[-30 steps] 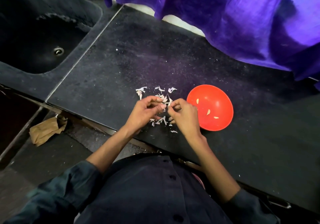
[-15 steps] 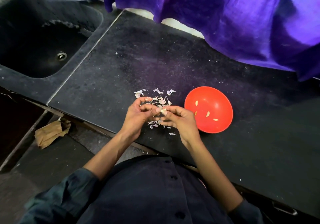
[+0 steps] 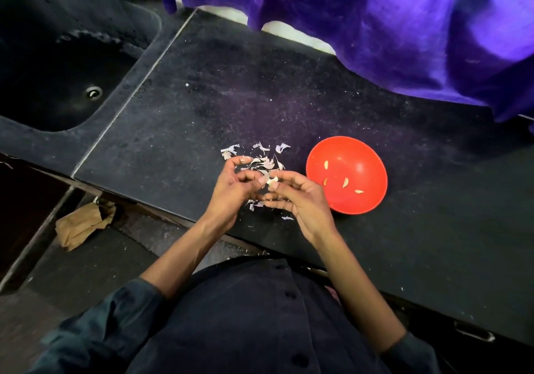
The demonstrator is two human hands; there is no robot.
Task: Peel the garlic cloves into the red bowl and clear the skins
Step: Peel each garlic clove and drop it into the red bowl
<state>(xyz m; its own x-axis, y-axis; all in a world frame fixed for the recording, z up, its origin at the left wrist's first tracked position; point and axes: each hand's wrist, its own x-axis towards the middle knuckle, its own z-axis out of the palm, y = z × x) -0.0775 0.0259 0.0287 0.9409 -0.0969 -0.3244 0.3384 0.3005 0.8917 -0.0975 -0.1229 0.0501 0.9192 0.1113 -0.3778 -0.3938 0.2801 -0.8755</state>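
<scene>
Just left of the red bowl (image 3: 346, 154), over the dark worktop (image 3: 202, 107), the left hand (image 3: 231, 191) and the right hand (image 3: 300, 200) meet, and the grip of each one is pinched on the same small garlic clove (image 3: 272, 180). Loose white skins (image 3: 260, 160) lie on the worktop beside the bowl, under and behind the hands. Inside the bowl lie a few peeled cloves (image 3: 345, 183).
</scene>
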